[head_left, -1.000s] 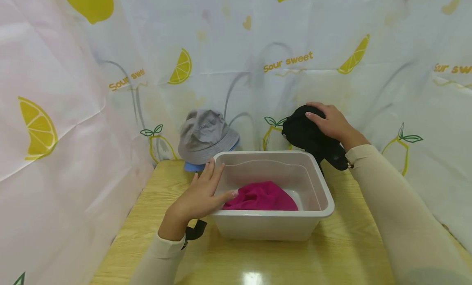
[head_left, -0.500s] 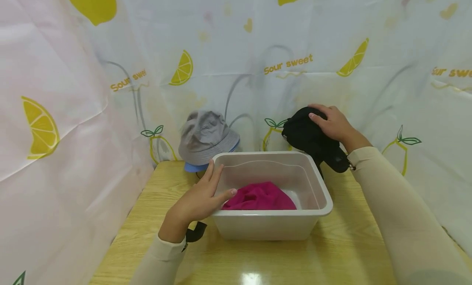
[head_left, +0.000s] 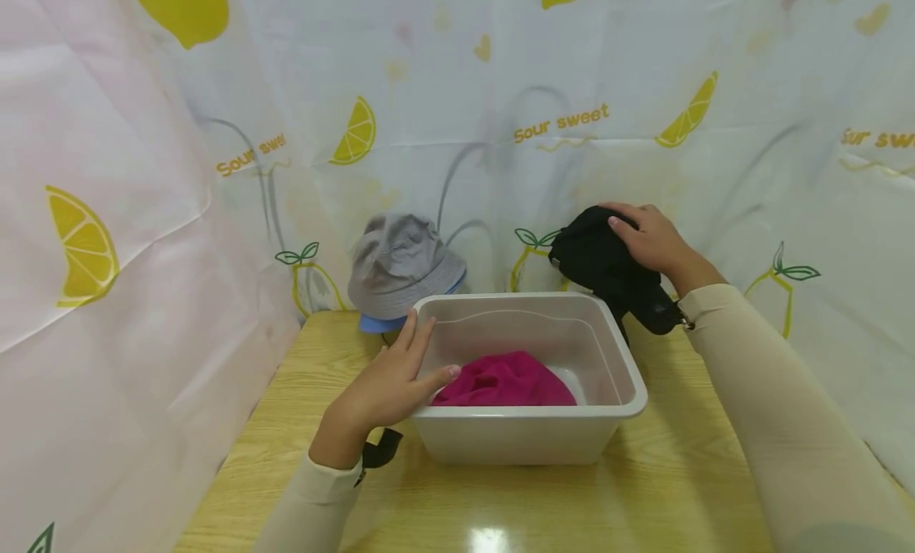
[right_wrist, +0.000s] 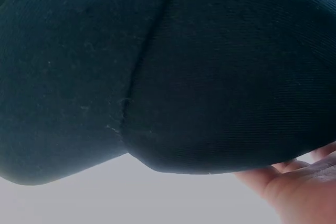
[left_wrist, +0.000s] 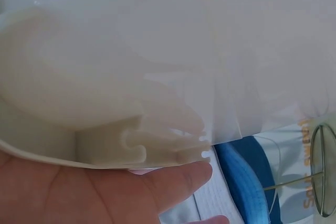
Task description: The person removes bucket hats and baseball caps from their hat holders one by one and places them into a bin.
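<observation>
My right hand (head_left: 649, 239) grips the top of a black cap (head_left: 593, 251) behind the bin's back right corner, thumb in front and fingers over the crown. Up close in the right wrist view, the dark cap (right_wrist: 210, 77) covers part of the fingers (right_wrist: 262, 179). My left hand (head_left: 386, 386) rests with fairly straight fingers along the left rim of a whitish plastic bin (head_left: 515, 438). A crumpled magenta cloth item (head_left: 507, 378) lies inside; its kind cannot be told. In the left wrist view, fingers (left_wrist: 173, 184) lie against the bin wall (left_wrist: 131, 72).
A grey bucket hat (head_left: 400, 263) sits over a blue hat (head_left: 379, 324) behind the bin's left corner. Close to the blue hat (left_wrist: 239, 177) in the left wrist view is a wire ring (left_wrist: 323, 169). A lemon-print curtain (head_left: 457, 84) hangs behind the wooden table (head_left: 472, 505).
My right hand and the black cap have shifted very slightly right. Otherwise the scene moves only slightly with the head camera; the left hand keeps its place on the bin.
</observation>
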A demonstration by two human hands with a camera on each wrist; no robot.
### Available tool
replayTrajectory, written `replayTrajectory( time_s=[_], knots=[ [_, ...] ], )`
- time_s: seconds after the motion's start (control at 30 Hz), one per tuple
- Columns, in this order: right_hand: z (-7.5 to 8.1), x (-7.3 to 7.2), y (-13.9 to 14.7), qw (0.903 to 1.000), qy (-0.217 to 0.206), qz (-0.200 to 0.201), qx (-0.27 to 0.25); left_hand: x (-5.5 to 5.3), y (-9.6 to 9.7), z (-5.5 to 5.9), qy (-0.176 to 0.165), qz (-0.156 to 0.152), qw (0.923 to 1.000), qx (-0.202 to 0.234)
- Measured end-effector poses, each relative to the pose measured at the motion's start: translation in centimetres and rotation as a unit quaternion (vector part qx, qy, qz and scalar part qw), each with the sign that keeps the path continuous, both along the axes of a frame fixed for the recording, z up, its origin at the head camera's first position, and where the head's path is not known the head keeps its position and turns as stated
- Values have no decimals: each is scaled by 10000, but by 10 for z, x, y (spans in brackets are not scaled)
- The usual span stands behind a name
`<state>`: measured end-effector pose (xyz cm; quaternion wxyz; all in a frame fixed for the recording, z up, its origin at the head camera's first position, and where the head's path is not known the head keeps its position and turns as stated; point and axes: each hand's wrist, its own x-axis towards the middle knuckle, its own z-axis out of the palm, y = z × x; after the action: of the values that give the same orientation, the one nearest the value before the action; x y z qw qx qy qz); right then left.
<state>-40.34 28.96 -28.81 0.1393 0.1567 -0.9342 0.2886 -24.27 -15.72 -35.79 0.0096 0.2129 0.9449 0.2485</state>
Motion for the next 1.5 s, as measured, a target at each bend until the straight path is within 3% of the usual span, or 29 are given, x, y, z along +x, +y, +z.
replayTrajectory(
  time_s=[0.67,1.07,1.5],
  knots=[
    [24,10,3,9990,443,-17,18,-1,2,0,95,56,9998,-135],
    [38,14,4,9986,482,-212,-48,-1,2,-1,53,68,9998,-153],
    [61,24,2,9957,923,12,-114,-1,1,0,17,66,9999,-92]
  ],
)
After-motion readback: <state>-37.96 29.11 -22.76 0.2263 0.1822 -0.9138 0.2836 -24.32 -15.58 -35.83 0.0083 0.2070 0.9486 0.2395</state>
